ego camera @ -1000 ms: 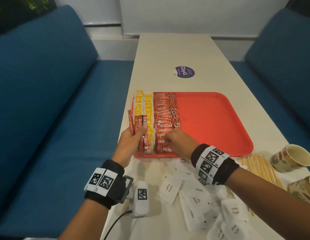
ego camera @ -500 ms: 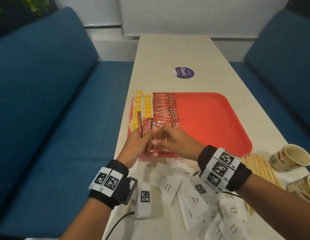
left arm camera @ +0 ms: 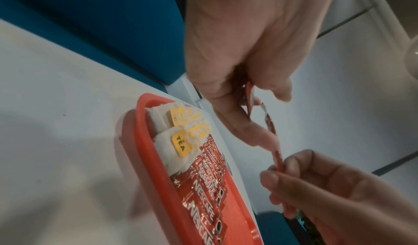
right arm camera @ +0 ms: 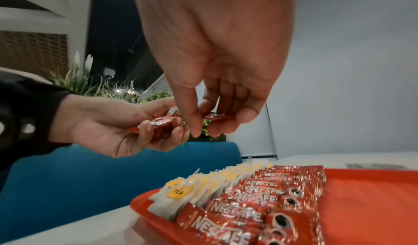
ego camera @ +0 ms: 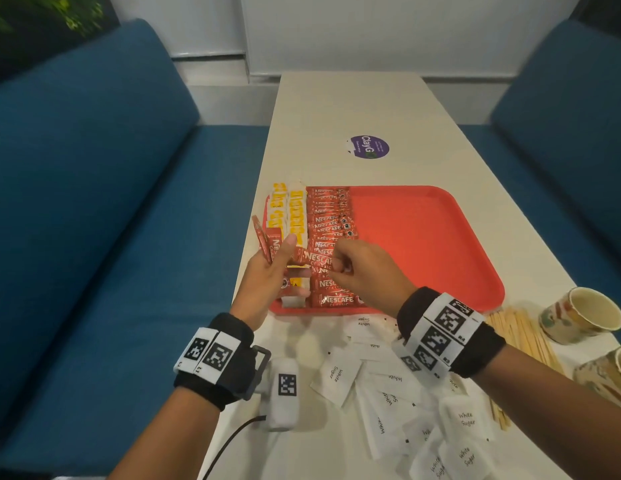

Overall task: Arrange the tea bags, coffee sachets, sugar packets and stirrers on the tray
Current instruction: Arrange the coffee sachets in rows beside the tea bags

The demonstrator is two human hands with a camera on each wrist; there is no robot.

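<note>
Head view is showing the left hand (ego camera: 267,275) gripping a small bunch of coffee sachets (ego camera: 271,245) above the tray's (ego camera: 423,237) near left corner, while the right hand (ego camera: 366,271) is pinching one sachet (ego camera: 314,259) out of that bunch. Tea bags (ego camera: 290,213) and a column of sachets (ego camera: 328,216) are lying along the tray's left edge. Sugar packets (ego camera: 388,393) and stirrers (ego camera: 520,337) are sitting on the tabletop (ego camera: 354,109) by its near edge.

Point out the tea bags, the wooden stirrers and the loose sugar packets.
tea bags (ego camera: 297,211): head view, yellow tags of the row on the tray.
wooden stirrers (ego camera: 520,332): head view, middle of the bundle on the table.
sugar packets (ego camera: 337,375): head view, face of one white packet.
</note>
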